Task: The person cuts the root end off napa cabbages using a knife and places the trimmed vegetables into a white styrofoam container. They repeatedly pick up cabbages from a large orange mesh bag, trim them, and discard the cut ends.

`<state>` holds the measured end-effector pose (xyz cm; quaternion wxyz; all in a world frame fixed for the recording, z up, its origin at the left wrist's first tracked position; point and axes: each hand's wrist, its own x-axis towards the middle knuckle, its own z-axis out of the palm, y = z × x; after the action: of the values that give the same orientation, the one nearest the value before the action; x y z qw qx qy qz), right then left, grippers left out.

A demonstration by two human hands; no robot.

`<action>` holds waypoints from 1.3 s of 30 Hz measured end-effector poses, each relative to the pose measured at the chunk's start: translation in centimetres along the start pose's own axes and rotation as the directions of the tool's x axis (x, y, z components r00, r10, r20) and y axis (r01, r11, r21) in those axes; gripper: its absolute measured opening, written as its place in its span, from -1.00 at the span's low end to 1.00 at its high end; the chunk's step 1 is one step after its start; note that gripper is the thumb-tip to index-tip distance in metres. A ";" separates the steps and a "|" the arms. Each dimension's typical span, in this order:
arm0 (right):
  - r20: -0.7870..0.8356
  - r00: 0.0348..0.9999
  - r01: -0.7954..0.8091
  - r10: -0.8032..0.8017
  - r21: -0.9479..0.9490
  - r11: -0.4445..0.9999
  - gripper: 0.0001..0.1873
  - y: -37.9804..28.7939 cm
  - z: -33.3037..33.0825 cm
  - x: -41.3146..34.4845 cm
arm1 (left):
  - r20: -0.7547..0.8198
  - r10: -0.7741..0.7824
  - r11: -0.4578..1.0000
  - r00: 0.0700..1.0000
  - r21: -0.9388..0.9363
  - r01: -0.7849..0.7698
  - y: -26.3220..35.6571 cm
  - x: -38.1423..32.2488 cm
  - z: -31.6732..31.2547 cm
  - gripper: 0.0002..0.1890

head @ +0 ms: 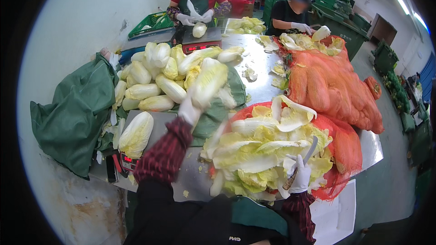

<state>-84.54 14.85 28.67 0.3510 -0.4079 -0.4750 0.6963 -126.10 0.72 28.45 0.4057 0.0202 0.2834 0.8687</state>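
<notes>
My left hand (pixel 190 111), in a white glove and blurred, is at the base of a large napa cabbage (pixel 212 80) and appears to grip it. Behind that cabbage lies a pile of trimmed napa cabbages (pixel 143 91). My right hand (pixel 301 177), also gloved, holds a curved knife (pixel 310 151) by its wooden handle, blade upward. Under and around this hand is a heap of loose outer cabbage leaves (pixel 262 153). One napa cabbage (pixel 137 134) rests on a digital scale (pixel 160 126) to the left of my left forearm.
Orange mesh sacks of cabbages (pixel 327 85) line the metal table's right side. A green cloth (pixel 75 115) bunches at the left. Across the table, one person works behind a second scale (pixel 204 39); another (pixel 289 17) trims at the back right. A white foam box (pixel 335 214) sits below the front edge.
</notes>
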 end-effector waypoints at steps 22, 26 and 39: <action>-0.057 0.961 -0.273 0.270 -0.059 0.960 -0.68 2.7 -2.4 -2.6 | 0.152 0.325 -0.633 0.933 0.768 0.095 -6.8 -6.3 -13.0 -0.27; -0.020 0.961 -0.276 0.276 -0.069 0.959 -0.64 3.5 -3.6 -2.5 | 0.206 0.338 -0.662 0.918 0.745 0.077 -4.9 -5.9 -16.8 -0.43; -0.416 0.907 -0.031 0.071 0.103 0.994 -0.70 2.7 -17.9 -4.8 | 0.723 -0.236 -0.151 0.650 0.633 -0.759 -20.8 -7.7 13.0 -0.80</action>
<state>-66.66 16.57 23.38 0.4449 -0.5431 -0.3447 0.6231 -103.07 12.04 30.28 0.1015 0.6705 0.6379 0.3649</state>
